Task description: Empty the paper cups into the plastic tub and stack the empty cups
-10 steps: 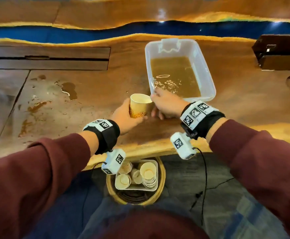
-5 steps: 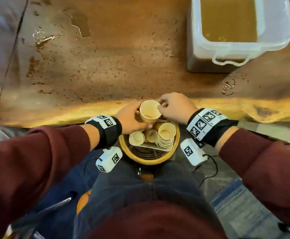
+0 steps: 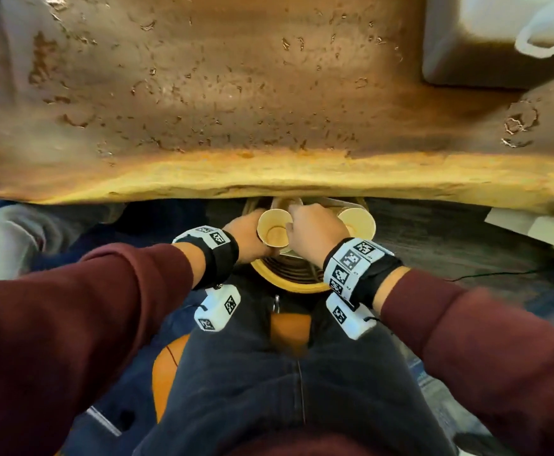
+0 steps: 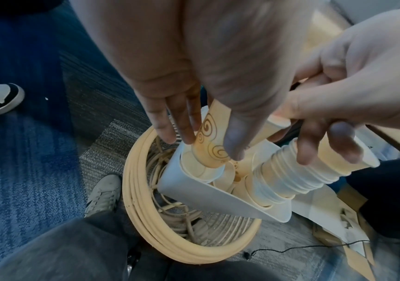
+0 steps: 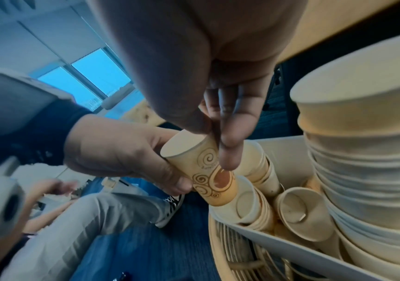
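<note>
While both hands hold one swirly paper cup (image 3: 276,232) just below the table edge (image 3: 269,179), it sits tipped over a short stack (image 5: 249,201) in the white tray (image 4: 218,197). Left hand (image 3: 247,238) wraps its side; right hand (image 3: 313,233) pinches the rim. It looks light and easy to squash, so hold the sides softly. Farther off is the plastic tub (image 3: 466,44).

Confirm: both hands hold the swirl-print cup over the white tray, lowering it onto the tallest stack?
Not the tallest stack. The right wrist view shows the swirl-print cup held by the left hand and right hand entering a shorter stack at the white tray's other end.
</note>
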`<state>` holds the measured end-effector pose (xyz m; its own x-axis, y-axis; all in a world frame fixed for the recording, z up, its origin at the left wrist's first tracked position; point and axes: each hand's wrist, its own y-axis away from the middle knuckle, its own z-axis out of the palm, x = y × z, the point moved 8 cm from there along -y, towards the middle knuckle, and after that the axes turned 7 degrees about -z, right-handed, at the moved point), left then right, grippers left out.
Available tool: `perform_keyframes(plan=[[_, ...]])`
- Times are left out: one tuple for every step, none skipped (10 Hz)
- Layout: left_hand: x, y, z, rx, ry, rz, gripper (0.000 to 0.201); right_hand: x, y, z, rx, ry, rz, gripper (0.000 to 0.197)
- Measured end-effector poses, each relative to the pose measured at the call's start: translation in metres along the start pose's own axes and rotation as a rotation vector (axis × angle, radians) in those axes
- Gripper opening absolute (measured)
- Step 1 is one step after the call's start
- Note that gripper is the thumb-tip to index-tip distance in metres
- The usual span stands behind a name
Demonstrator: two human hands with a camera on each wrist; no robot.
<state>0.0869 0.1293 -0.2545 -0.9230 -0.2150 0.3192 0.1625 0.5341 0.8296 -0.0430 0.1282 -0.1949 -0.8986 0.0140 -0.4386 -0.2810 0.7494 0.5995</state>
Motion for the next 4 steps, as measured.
perform_keyframes(plan=[[-0.005,-0.007,0.004,-0.013,0.016,-0.009,0.078,0.004,-0.008,0.015,-0.026,0.023,0.023,0.022],[-0.018,-0.014,0.012,-0.025,0.066,-0.037,0.090,0.004,-0.013,0.031,-0.077,0.028,0.049,0.028],[-0.019,-0.007,0.009,-0.031,0.056,-0.067,0.103,0.002,-0.011,0.029,-0.093,0.043,0.077,0.030],[-0.017,0.004,0.001,-0.026,0.074,-0.065,0.105,-0.001,-0.009,0.022,-0.079,0.051,0.072,0.029]])
